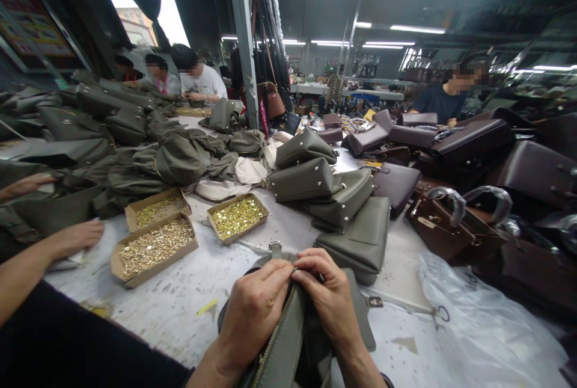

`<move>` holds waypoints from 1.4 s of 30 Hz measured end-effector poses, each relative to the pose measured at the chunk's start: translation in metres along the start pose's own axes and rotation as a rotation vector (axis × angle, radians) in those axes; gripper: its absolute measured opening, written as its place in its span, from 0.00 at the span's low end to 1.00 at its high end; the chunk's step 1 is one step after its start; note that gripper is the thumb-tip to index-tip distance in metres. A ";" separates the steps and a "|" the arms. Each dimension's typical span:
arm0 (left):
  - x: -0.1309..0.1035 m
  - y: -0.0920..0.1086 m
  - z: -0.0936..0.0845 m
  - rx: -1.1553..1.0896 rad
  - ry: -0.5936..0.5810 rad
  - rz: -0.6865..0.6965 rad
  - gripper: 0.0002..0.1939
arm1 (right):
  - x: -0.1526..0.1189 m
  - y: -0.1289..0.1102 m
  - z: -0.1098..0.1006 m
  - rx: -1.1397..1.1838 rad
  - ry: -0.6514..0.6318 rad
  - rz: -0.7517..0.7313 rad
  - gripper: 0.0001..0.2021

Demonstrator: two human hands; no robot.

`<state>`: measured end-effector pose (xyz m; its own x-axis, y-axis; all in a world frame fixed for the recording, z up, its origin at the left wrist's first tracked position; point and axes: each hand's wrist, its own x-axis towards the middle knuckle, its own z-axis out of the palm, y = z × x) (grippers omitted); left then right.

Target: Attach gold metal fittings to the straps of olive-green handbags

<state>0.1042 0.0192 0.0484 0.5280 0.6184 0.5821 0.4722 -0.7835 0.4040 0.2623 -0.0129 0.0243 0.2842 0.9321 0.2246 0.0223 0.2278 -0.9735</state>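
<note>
An olive-green bag (288, 340) with a brass zipper (273, 340) lies in front of me at the table's near edge. My left hand (259, 298) is closed on the far end of the zippered edge, thumb and fingers pinched together. Right beside it, my right hand (329, 292) pinches the same spot, its fingertips almost meeting the left ones. Whatever small part sits between the fingertips is too hidden to make out. A strap end with a metal buckle (274, 246) sticks up just beyond my hands, and another metal fitting (375, 302) shows on the right.
Cardboard trays of small gold hardware (155, 249) stand left of centre, near another tray (238, 218). Stacked olive bags (356, 243) rise beyond my hands. Brown bags (455, 225) and plastic wrap (487, 316) crowd the right. A co-worker's hand (79, 237) rests at left; several people sit farther back.
</note>
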 end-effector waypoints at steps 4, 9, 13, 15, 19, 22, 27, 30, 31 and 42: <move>0.000 0.005 -0.005 -0.229 0.065 -0.212 0.11 | -0.005 0.000 -0.001 -0.008 0.008 -0.100 0.03; -0.007 -0.008 -0.008 -0.492 0.446 -0.662 0.09 | -0.008 -0.001 -0.001 0.076 -0.090 0.003 0.07; -0.009 -0.018 -0.012 -0.324 0.350 -0.557 0.09 | -0.004 0.001 -0.003 0.050 -0.073 0.013 0.09; -0.009 -0.021 -0.015 -0.164 0.266 -0.436 0.13 | -0.003 0.003 -0.005 0.014 -0.025 0.017 0.10; -0.007 -0.026 -0.017 0.008 -0.109 -0.357 0.20 | -0.003 0.005 -0.008 -0.068 -0.006 0.020 0.10; 0.000 -0.028 -0.017 0.197 -0.360 -0.405 0.19 | -0.003 0.003 -0.006 -0.097 -0.028 0.005 0.09; 0.016 -0.030 -0.019 0.447 -0.575 -0.338 0.05 | -0.001 0.003 -0.006 -0.102 -0.027 -0.002 0.07; 0.020 -0.028 -0.019 0.383 -0.576 -0.224 0.04 | 0.001 0.005 -0.008 -0.086 -0.021 0.004 0.06; 0.020 -0.028 -0.018 0.387 -0.554 -0.207 0.04 | 0.001 0.005 -0.009 -0.082 -0.018 0.004 0.06; 0.006 -0.055 0.001 0.442 -0.262 0.106 0.08 | 0.001 0.009 -0.011 -0.061 -0.004 -0.026 0.06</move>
<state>0.0822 0.0659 0.0296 0.7215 0.5759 0.3844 0.6293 -0.7770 -0.0171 0.2727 -0.0132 0.0154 0.2786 0.9272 0.2502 0.0878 0.2349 -0.9680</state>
